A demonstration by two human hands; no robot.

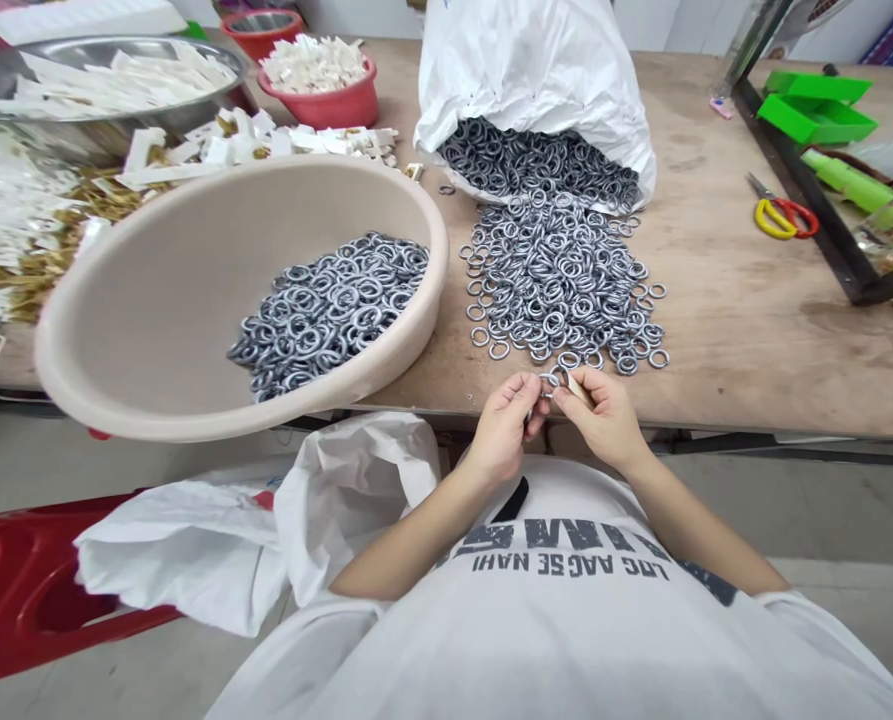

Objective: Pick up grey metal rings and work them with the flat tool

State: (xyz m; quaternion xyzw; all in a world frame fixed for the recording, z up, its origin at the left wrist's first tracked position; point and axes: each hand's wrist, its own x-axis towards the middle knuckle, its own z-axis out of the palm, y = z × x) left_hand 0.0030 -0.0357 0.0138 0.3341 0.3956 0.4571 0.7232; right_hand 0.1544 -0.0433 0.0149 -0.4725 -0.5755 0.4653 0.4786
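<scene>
My left hand is closed in a pinch on a grey ring at the table's front edge. Close beside it, my right hand is closed too, its fingertips meeting at the ring. A narrow cream-coloured piece sticks out of the right hand; its kind I cannot make out. Just beyond both hands spreads a heap of loose grey rings. These spill from the mouth of a white sack. To the left, a large beige basin holds many more grey rings.
Scissors with yellow and red handles lie at the right, near green trays and a black metal frame. White strips fill a steel bowl at the back left, near a red tub. An open white bag hangs below the table.
</scene>
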